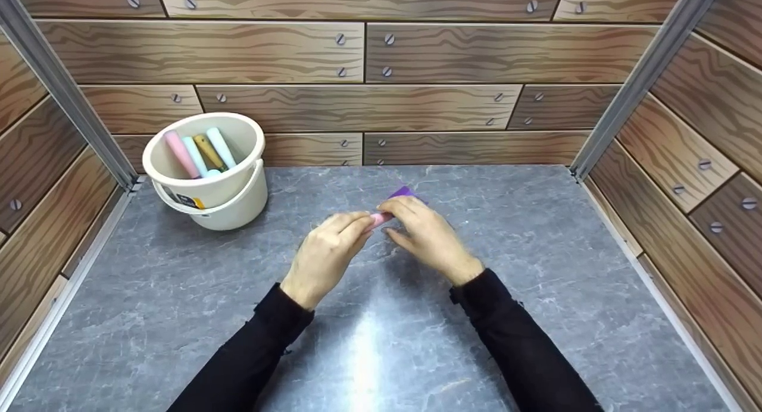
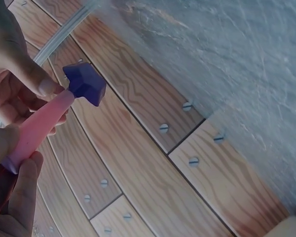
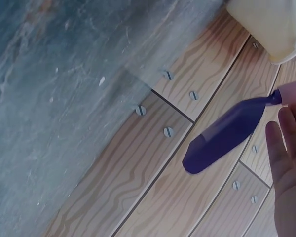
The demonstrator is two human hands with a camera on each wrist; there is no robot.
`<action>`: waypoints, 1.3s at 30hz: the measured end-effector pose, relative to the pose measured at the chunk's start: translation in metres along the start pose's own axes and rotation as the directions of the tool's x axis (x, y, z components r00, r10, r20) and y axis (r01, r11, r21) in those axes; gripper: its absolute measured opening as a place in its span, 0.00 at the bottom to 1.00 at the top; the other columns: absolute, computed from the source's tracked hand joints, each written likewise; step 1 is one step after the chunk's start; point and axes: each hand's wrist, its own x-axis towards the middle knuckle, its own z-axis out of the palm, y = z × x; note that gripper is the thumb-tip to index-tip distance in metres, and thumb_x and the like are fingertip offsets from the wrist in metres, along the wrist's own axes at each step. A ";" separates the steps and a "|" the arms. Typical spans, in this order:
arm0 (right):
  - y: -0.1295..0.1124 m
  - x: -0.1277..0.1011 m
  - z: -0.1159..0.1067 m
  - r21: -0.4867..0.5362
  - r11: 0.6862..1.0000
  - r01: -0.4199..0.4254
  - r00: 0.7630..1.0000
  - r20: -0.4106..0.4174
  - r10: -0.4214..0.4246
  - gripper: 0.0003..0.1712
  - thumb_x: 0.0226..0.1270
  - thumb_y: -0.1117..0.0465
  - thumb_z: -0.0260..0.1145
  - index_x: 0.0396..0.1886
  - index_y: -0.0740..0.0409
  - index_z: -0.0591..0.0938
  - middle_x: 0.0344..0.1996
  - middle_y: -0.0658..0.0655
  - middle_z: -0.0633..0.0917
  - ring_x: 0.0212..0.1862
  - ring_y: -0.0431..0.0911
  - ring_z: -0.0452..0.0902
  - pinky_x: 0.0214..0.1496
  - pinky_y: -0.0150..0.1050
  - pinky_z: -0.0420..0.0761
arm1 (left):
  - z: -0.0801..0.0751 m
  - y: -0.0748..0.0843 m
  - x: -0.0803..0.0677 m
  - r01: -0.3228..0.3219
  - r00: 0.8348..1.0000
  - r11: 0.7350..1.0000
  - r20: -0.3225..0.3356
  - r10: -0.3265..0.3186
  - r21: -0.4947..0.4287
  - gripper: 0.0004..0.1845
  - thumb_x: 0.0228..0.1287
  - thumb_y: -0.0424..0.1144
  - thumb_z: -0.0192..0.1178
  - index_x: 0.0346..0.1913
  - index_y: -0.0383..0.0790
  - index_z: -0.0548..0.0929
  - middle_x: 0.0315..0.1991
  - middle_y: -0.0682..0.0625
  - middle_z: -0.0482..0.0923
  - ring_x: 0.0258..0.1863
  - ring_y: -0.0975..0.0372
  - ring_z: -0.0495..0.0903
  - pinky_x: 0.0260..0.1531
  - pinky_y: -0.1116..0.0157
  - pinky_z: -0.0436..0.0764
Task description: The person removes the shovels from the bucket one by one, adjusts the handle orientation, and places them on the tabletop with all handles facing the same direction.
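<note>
A toy trowel with a pink handle (image 2: 42, 121) and a purple blade (image 3: 227, 131) is held in the air above the table. My left hand (image 1: 330, 245) pinches the handle's butt end between thumb and fingers. Beside the handle near the blade is my right hand (image 1: 425, 236), its fingers (image 3: 286, 140) fairly straight and its thumb apart from them. Whether it touches the handle is hard to tell. In the head view most of the blade is hidden behind the right hand.
A white bucket (image 1: 241, 206) with its handle folded down stands at the back left of the grey marbled table (image 1: 536, 317). Inside are a pink handle (image 1: 181, 153), light blue handles (image 1: 221, 147) and a brownish-yellow one (image 1: 208, 151). Wood-patterned walls enclose the table.
</note>
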 end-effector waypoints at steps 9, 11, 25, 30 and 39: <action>0.000 0.000 0.007 -0.023 1.000 0.019 0.998 -0.053 -0.020 0.21 0.71 0.68 0.85 0.58 0.59 0.88 0.53 0.55 0.94 0.57 0.50 0.91 0.68 0.43 0.95 | 0.003 0.004 -0.001 0.018 1.000 0.997 -0.003 -0.018 -0.075 0.15 0.71 0.32 0.82 0.57 0.37 0.95 0.51 0.45 0.97 0.49 0.53 0.97 0.56 0.63 0.98; 0.000 -0.001 0.007 -0.036 0.999 0.030 0.998 -0.061 -0.033 0.20 0.70 0.69 0.86 0.58 0.58 0.88 0.53 0.55 0.94 0.57 0.50 0.91 0.67 0.43 0.95 | 0.002 0.004 -0.001 0.017 1.000 0.997 -0.004 -0.018 -0.081 0.14 0.72 0.33 0.81 0.57 0.37 0.95 0.51 0.44 0.97 0.50 0.53 0.97 0.56 0.63 0.98; 0.007 -0.004 0.001 -0.129 0.983 0.133 0.985 -0.097 -0.146 0.19 0.67 0.72 0.85 0.55 0.60 0.88 0.51 0.58 0.95 0.55 0.53 0.92 0.59 0.43 0.98 | -0.004 0.011 0.003 0.063 0.996 0.993 0.068 -0.057 -0.096 0.14 0.79 0.36 0.77 0.62 0.39 0.94 0.55 0.45 0.97 0.53 0.53 0.97 0.61 0.62 0.97; 0.017 -0.005 -0.006 -0.191 0.970 0.153 0.981 -0.087 -0.172 0.20 0.67 0.71 0.83 0.56 0.60 0.89 0.51 0.58 0.94 0.54 0.53 0.92 0.60 0.43 0.98 | -0.006 0.012 0.004 0.084 0.992 0.993 0.106 -0.075 -0.079 0.18 0.77 0.34 0.79 0.65 0.36 0.92 0.59 0.43 0.96 0.57 0.51 0.96 0.64 0.59 0.97; 0.039 -0.013 -0.019 -0.168 0.980 0.110 0.991 -0.058 -0.121 0.19 0.69 0.72 0.81 0.58 0.60 0.88 0.53 0.59 0.93 0.56 0.55 0.91 0.65 0.48 0.97 | -0.007 0.008 0.003 0.081 0.975 0.995 0.211 -0.065 -0.065 0.24 0.82 0.38 0.76 0.73 0.36 0.87 0.67 0.42 0.93 0.66 0.50 0.94 0.73 0.56 0.93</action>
